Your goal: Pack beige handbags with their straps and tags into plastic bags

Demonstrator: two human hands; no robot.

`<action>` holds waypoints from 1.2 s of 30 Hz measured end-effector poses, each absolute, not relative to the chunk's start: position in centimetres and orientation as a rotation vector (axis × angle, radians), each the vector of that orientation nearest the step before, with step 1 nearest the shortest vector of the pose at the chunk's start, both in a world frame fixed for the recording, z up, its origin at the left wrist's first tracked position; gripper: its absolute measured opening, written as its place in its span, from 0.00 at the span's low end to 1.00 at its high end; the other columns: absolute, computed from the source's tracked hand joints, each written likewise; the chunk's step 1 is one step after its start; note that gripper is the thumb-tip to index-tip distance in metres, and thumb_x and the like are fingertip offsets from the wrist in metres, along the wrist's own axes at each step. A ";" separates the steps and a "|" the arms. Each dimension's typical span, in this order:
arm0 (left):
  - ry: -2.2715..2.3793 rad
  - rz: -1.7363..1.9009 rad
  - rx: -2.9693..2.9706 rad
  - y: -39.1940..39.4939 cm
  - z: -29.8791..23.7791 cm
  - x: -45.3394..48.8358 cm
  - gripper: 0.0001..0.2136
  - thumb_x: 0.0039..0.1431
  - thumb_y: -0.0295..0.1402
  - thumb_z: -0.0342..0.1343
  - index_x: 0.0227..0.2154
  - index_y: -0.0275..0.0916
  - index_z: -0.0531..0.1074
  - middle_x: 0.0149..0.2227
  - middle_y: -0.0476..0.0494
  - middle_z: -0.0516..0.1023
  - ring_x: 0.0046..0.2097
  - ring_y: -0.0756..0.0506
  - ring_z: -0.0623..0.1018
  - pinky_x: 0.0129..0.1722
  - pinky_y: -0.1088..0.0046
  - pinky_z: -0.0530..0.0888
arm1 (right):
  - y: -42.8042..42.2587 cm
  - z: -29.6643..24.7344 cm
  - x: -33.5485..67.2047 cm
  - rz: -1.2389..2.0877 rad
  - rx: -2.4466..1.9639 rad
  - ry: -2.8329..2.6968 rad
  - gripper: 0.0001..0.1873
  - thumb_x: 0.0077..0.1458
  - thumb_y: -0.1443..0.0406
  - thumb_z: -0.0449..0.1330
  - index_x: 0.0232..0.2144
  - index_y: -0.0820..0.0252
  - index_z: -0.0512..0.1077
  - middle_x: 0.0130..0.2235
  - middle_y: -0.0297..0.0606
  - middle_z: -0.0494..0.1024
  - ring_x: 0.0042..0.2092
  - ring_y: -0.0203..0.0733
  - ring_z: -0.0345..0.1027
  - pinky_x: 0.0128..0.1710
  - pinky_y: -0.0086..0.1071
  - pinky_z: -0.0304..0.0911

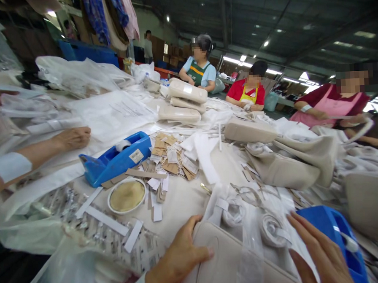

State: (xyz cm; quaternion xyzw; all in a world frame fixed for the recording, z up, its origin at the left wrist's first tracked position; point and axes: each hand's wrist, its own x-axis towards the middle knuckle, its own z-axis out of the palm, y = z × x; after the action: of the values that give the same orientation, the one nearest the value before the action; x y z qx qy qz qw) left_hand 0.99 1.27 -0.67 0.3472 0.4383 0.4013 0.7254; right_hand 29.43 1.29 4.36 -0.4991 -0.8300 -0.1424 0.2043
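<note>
A beige handbag [223, 258] lies in front of me at the bottom of the head view, with a strip of clear plastic across it. My left hand [179, 256] grips its left end, thumb on top and fingers along the far edge. At the bag's right side, my right hand [321, 253] is open with its fingers apart; whether it touches the bag I cannot tell. Rolled, wrapped straps [272, 230] lie just behind the bag. Partly behind my right hand stands a blue tape dispenser [336, 226].
Another blue tape dispenser [120, 155] sits left of a pile of tags [172, 155]. Nearer is a round tub [127, 196] of yellowish stuff. A co-worker's hand [71, 139] reaches in from the left. Bags [186, 93] are stacked farther back, before several people.
</note>
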 end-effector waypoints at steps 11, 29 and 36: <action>1.042 1.043 1.039 1.6 -3.3 1.5 0.19 0.33 0.20 0.61 0.33 0.36 0.67 0.38 0.45 0.72 0.45 0.41 0.71 0.49 0.66 0.67 | 9.1 2.1 13.9 -0.068 -0.861 -2.955 0.13 0.59 0.62 0.61 0.23 0.57 0.71 0.27 0.34 0.73 0.35 0.44 0.65 0.47 0.44 0.59; 1.860 0.859 1.597 14.6 4.1 -2.9 0.13 0.55 0.27 0.54 0.45 0.37 0.72 0.47 0.40 0.78 0.50 0.42 0.76 0.52 0.67 0.70 | 10.7 -3.2 13.5 -0.315 -0.689 -2.507 0.24 0.61 0.63 0.54 0.13 0.57 0.64 0.15 0.34 0.68 0.23 0.39 0.58 0.33 0.38 0.52; 2.037 0.899 1.436 24.6 3.8 1.7 0.15 0.50 0.32 0.63 0.39 0.29 0.71 0.48 0.23 0.76 0.52 0.33 0.75 0.48 0.61 0.70 | 10.9 -4.2 13.8 -0.360 -0.670 -2.462 0.23 0.61 0.61 0.56 0.14 0.57 0.63 0.15 0.32 0.67 0.24 0.39 0.59 0.38 0.37 0.57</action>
State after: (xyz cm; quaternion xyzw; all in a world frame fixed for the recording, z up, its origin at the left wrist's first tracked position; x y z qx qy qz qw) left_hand 1.71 24.64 3.83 0.5257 0.7457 0.3290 0.2437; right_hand 13.83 10.91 -4.16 -0.2498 -0.9175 -0.1342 0.2788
